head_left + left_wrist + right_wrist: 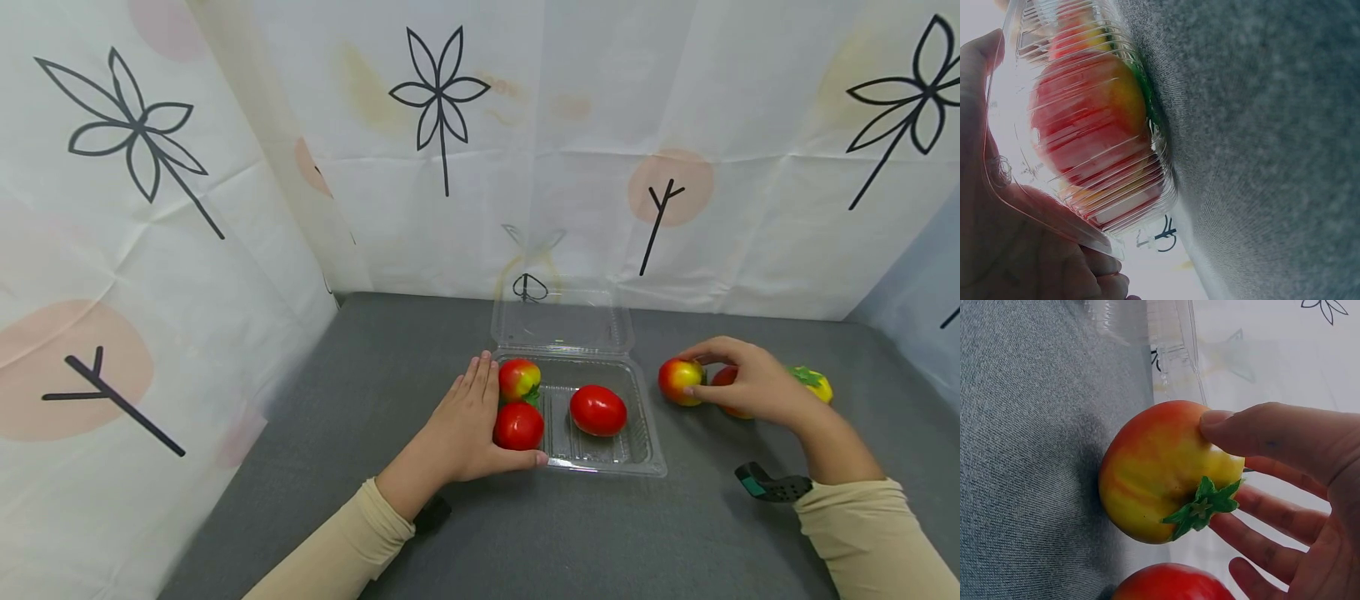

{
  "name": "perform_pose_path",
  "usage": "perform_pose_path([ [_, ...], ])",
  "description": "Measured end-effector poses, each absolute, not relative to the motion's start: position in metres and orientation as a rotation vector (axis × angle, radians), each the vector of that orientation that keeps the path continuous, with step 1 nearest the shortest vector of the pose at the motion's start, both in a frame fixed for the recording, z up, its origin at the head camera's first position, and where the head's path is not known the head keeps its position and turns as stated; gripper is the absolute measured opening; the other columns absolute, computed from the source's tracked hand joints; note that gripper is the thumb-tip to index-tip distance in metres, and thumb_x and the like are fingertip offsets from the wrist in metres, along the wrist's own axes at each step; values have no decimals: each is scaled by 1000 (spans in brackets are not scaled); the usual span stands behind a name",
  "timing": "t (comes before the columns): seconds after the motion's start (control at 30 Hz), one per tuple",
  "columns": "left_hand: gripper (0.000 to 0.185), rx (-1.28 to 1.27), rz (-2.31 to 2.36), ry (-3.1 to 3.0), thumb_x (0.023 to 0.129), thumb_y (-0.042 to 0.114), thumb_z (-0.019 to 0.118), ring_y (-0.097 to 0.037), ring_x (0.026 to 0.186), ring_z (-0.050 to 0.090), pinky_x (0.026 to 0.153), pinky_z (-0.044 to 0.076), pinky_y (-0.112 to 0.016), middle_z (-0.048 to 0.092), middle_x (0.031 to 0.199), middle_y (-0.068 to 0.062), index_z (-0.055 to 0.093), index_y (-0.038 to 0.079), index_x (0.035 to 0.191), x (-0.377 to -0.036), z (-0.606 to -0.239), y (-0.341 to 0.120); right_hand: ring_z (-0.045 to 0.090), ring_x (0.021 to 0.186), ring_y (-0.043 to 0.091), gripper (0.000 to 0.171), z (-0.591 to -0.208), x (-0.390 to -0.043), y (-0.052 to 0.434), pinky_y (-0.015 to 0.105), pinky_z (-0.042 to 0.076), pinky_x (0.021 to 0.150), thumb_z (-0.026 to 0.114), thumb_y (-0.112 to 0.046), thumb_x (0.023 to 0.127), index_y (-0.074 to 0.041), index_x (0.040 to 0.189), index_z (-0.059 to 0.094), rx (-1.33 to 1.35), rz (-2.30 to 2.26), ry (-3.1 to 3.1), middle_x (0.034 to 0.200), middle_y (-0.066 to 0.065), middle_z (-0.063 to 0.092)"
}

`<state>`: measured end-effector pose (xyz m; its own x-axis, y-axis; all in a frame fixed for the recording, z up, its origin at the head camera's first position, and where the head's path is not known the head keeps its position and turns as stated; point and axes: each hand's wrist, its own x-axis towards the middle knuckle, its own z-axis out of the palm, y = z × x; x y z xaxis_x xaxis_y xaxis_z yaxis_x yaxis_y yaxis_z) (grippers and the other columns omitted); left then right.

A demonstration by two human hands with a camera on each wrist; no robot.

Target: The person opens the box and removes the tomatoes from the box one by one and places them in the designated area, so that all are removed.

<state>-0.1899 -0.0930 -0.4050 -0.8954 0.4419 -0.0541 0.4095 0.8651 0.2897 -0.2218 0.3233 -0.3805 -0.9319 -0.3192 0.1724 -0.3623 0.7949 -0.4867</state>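
Observation:
My right hand (757, 379) pinches a red-and-yellow tomato (1154, 475) between thumb and fingertips, right of the box and low over the grey cloth. Its green leafy top faces the palm. Close by, a red tomato (1172, 586) is partly covered by that hand in the head view. My left hand (467, 425) lies along the left side of a clear plastic box (651, 454), fingers straight, thumb at the front rim. Inside are a red-and-yellow tomato (517, 379), a red tomato (518, 426) in front of it, and another red tomato (597, 410) right of centre.
The box's clear lid (562, 325) stands raised at the back, near the patterned white cloth wall (570, 167). A yellow tomato with a green top (819, 387) shows beyond my right hand. Grey cloth (600, 533) covers the table.

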Motion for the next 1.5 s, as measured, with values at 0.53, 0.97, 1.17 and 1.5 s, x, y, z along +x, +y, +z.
perform_pose_path([
  [0.53, 132, 668, 409, 2918, 80, 89, 60, -35, 167, 10, 131, 26, -54, 8, 180, -13, 15, 4, 170, -190, -405, -93, 66, 117, 43, 45, -383, -220, 312, 68, 54, 97, 86, -23, 91, -4, 128, 71, 605, 797, -2916, 129, 20, 71],
  [0.97, 131, 661, 409, 2916, 80, 89, 59, -35, 167, 10, 131, 27, -55, 7, 180, -13, 14, 5, 171, -190, -406, -93, 67, 117, 42, 44, -381, -219, 309, 68, 54, 97, 84, -24, 92, -4, 129, 71, 616, 791, -2915, 128, 20, 71],
  [1.17, 132, 658, 401, 2915, 80, 89, 59, -35, 167, 10, 131, 26, -54, 6, 180, -13, 14, 5, 171, -190, -405, -92, 66, 119, 42, 45, -379, -218, 306, 70, 52, 98, 84, -26, 93, -5, 130, 71, 605, 791, -2907, 130, 20, 70],
  [1.5, 131, 661, 409, 2918, 80, 89, 60, -35, 167, 11, 131, 26, -54, 7, 180, -13, 15, 5, 170, -189, -404, -93, 67, 113, 27, 38, -373, -211, 294, 29, 54, 94, 85, -25, 93, -15, 128, 74, 649, 763, -2826, 128, 6, 72],
])
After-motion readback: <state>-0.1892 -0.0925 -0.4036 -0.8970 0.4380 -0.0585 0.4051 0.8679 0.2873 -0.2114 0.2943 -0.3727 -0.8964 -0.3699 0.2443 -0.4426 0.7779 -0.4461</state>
